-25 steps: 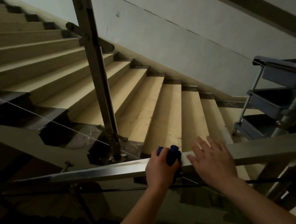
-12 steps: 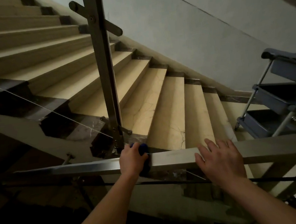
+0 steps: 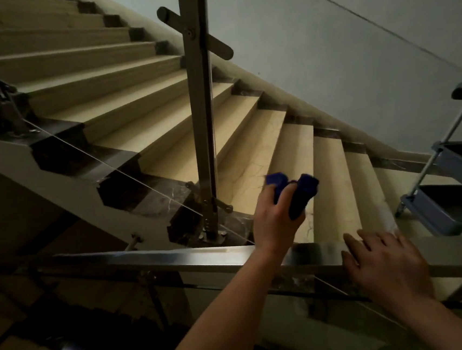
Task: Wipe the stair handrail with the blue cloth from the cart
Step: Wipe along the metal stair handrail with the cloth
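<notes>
A flat steel handrail (image 3: 176, 260) runs across the lower part of the view. My left hand (image 3: 276, 218) grips a bunched blue cloth (image 3: 299, 193) and is lifted above and beyond the rail, the cloth clear of the metal. My right hand (image 3: 388, 267) rests flat on top of the rail to the right, fingers spread. A grey-blue cart (image 3: 456, 178) with tiered trays stands at the far right on the landing.
A vertical steel post (image 3: 202, 107) with a cross bracket rises just left of my left hand. Glass panels hang below the rail. Beige stairs (image 3: 162, 119) climb to the upper left beside a pale wall (image 3: 338, 37). A dark stairwell drops at the lower left.
My left hand slid the cloth left along the rail, then lifted it off the rail and moved back right, away from the post. My right hand has stayed resting on the rail.
</notes>
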